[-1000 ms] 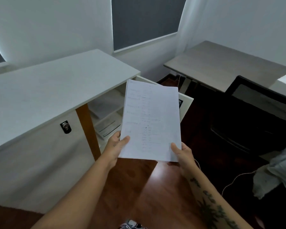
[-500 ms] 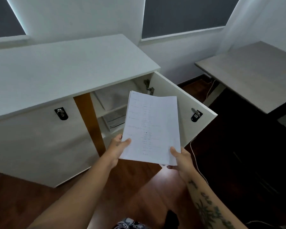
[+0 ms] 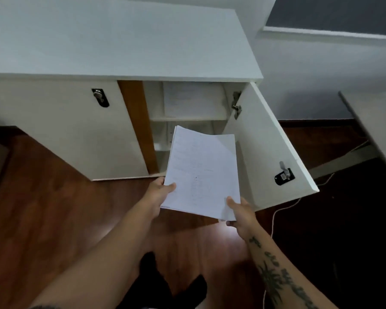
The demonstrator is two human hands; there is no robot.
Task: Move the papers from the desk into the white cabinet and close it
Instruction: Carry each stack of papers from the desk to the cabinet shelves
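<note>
You at the open white cabinet (image 3: 120, 41), dark wood floor (image 3: 42, 208) underfoot.
Your left hand (image 3: 158, 192) and right hand (image 3: 241, 212) each pinch a near corner of the papers (image 3: 203, 172), a flat sheaf before the shelves (image 3: 187, 118); door (image 3: 265, 148) swung right.

A dark reddish wood floor (image 3: 54, 219) fills the near part of the scene, with a bright glare patch near its middle. A thin pale cable (image 3: 276, 210) snakes across the floor on the right, running from the near edge toward the far right. A grey tabletop (image 3: 374, 130) juts in at the right edge, with a pale beam (image 3: 343, 162) slanting below it. Far right, a dark window blind (image 3: 334, 14) sits above a white sill (image 3: 330, 33) and a grey-white wall (image 3: 310, 85). At the near edge, 2 dark trouser legs (image 3: 165, 288) show, partly hidden.
</note>
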